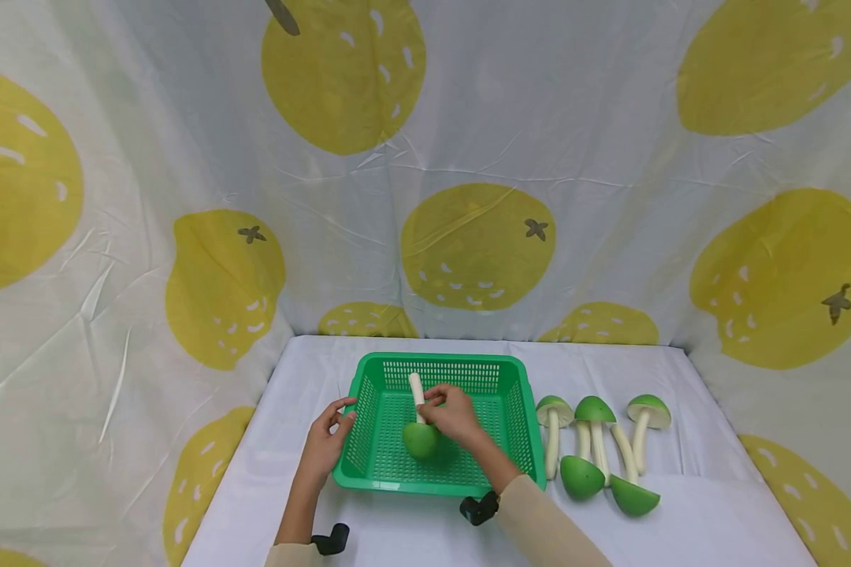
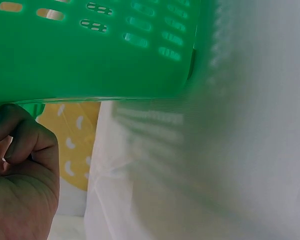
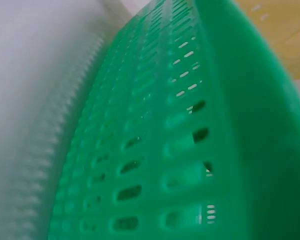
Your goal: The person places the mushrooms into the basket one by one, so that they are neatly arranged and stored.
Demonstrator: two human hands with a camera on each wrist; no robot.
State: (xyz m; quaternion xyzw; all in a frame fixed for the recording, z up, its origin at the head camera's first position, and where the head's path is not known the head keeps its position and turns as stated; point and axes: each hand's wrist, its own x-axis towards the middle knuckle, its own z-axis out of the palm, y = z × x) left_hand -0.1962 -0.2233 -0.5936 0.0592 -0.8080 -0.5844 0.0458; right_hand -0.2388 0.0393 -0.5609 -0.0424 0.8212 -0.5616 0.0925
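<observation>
Inside a green plastic basket (image 1: 436,488), my right hand (image 1: 454,413) pinches the pale stem of a toy mushroom (image 1: 420,441). Its green cap points down and the stem rises up. Over at the basket's left rim, my left hand (image 1: 326,441) grips the edge with curled fingers. The left wrist view has that hand (image 2: 27,165) beside the underside of the green rim. From the right wrist, only the slotted basket wall (image 3: 155,120) shows; the right hand itself is hidden there.
Several more green-capped toy mushrooms (image 1: 581,477) lie in a cluster on the white-covered table (image 1: 716,512), right of the basket. White cloth with yellow fruit prints (image 1: 478,246) hangs behind and along both sides.
</observation>
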